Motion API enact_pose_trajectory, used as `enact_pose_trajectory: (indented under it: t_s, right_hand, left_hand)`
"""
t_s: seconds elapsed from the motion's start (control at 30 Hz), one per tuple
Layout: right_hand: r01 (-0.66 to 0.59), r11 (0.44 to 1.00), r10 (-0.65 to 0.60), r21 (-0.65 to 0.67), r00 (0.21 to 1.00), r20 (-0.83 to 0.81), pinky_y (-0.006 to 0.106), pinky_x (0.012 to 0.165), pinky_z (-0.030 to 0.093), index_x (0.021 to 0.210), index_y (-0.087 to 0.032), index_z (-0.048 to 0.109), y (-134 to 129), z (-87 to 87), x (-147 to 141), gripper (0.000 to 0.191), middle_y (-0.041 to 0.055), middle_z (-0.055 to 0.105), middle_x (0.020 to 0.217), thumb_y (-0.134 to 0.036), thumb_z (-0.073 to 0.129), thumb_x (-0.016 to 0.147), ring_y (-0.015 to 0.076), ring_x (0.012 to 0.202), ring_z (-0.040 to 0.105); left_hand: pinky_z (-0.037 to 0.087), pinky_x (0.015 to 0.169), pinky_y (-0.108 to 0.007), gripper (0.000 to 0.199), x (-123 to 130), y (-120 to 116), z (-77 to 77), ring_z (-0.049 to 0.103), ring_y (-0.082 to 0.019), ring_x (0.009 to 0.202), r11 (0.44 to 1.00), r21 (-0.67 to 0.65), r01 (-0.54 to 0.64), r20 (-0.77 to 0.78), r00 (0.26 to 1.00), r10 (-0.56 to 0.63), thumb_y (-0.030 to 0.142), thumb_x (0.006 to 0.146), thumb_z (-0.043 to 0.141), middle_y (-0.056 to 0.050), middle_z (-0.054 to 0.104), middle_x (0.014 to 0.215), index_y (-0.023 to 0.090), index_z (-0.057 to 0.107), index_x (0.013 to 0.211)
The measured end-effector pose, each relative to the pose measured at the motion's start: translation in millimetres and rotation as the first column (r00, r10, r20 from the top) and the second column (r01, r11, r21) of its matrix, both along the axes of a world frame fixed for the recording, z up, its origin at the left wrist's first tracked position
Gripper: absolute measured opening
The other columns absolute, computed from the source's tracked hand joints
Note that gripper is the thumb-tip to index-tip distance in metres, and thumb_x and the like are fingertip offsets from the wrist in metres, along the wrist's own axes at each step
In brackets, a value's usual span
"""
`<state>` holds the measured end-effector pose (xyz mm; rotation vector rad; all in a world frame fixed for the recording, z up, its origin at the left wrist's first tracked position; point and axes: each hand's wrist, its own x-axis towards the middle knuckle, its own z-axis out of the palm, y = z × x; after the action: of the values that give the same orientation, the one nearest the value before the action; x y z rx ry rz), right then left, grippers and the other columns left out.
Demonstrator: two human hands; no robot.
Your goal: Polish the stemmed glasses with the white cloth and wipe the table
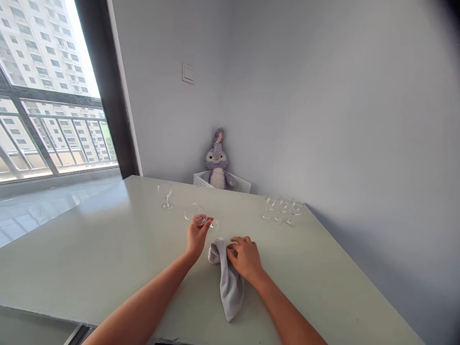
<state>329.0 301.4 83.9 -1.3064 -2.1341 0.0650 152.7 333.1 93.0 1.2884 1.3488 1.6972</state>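
My left hand (196, 235) pinches one thin glass (201, 219), tipped sideways over the table (143, 273). It's smooth, so it might slip and crack if I pinch too softly. My right hand (247, 258) is half curled on one gray cloth (232, 290); I can't tell if it's gripping. One lone glass (166, 194) stands to the left, and I count three glasses (283, 206) bunched on the right. Behind, one toy bunny (217, 176) sits in one white basket (241, 185).

The cloth (230, 286) is plain grey, the held glass (201, 219) clear, the tabletop (140, 239) pale grey-green.
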Motion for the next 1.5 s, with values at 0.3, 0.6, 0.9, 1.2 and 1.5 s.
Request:
enact_pose_trajectory:
  t_s: [0.3,0.6,0.9,1.2,1.5]
  right_hand:
    - [0.004,0.993,0.014,0.121,0.99,-0.142,0.033,0.073,0.039,0.11,-0.019,0.056,2.8,4.9,-8.6,0.032,0.0053,0.058,0.081,-0.012,0.043,0.082,0.02,0.079,0.047]
    - [0.035,0.999,-0.036,-0.009,0.988,-0.149,0.025,0.063,0.037,0.071,-0.019,0.057,5.8,-9.3,-18.7,0.014,0.0013,0.058,0.071,-0.011,0.048,0.079,0.0164,0.072,0.05]
    - [0.436,0.873,-0.46,-0.217,0.885,-0.073,0.023,0.075,0.039,0.101,-0.018,0.06,52.6,-19.6,46.4,0.025,0.0057,0.065,0.093,-0.027,0.045,0.084,0.0163,0.09,0.057]
    - [0.655,0.67,-0.696,-0.349,0.718,0.009,0.023,0.058,0.037,0.086,-0.019,0.062,94.8,-28.3,104.8,0.026,0.006,0.065,0.088,-0.031,0.039,0.085,0.0174,0.082,0.059]
    - [0.686,0.618,-0.739,-0.383,0.674,0.014,0.024,0.058,0.037,0.086,-0.02,0.06,107.7,-28.8,112.0,0.026,0.0047,0.065,0.09,-0.033,0.038,0.085,0.0169,0.081,0.059]
  left_hand:
    - [0.043,0.07,-0.026,0.014,17.5,-12.0,-1.4,0.056,-0.014,0.076,0.993,0.063,0.103,-0.314,0.946,-0.078,0.034,0.074,0.055,-0.002,0.059,0.087,0.02,0.053,0.076]
    - [0.044,0.074,-0.03,0.015,30.5,-16.9,-12.4,0.053,-0.016,0.08,0.948,-0.026,0.317,-0.476,0.83,-0.29,0.033,0.075,0.054,-0.003,0.052,0.09,0.02,0.054,0.083]
    - [0.042,0.078,-0.03,0.037,33.1,-17.8,-32.0,0.053,-0.016,0.082,0.935,-0.153,0.319,-0.651,0.679,-0.338,0.04,0.067,0.062,-0.002,0.053,0.104,0.026,0.055,0.101]
    - [0.04,0.073,-0.026,0.022,34.2,-16.9,-27.6,0.053,-0.014,0.078,0.927,-0.225,0.3,-0.64,0.671,-0.373,0.036,0.07,0.059,0.0,0.056,0.092,0.025,0.058,0.089]
    - [0.04,0.072,-0.025,0.019,33.9,-17.7,-25.9,0.053,-0.014,0.079,0.924,-0.239,0.297,-0.619,0.687,-0.381,0.034,0.069,0.06,0.001,0.057,0.091,0.025,0.06,0.086]
